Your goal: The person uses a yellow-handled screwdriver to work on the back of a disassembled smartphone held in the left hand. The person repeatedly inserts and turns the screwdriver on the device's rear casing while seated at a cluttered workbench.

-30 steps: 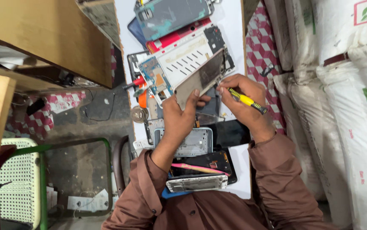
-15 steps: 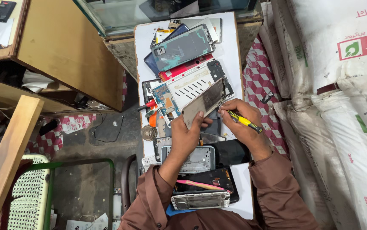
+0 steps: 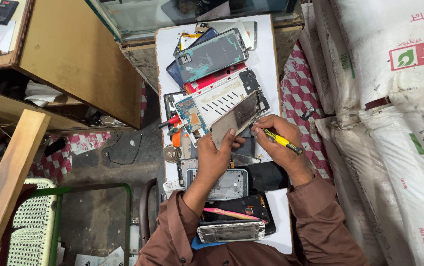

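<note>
Now phone panel [image 3: 235, 118] in left hand [image 3: 218, 158], tilted.

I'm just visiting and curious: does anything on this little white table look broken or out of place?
Yes. The table is heaped with dismantled phones: a bare circuit board, loose back covers and empty frames overlap askew.

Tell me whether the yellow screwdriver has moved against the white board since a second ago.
No. The yellow screwdriver keeps its spot by the white board; only the camera shifted.

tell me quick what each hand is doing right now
Left hand: closed on a phone panel, tilted above the table.
Right hand: closed on a yellow-handled screwdriver, tip at the panel's edge.
</note>
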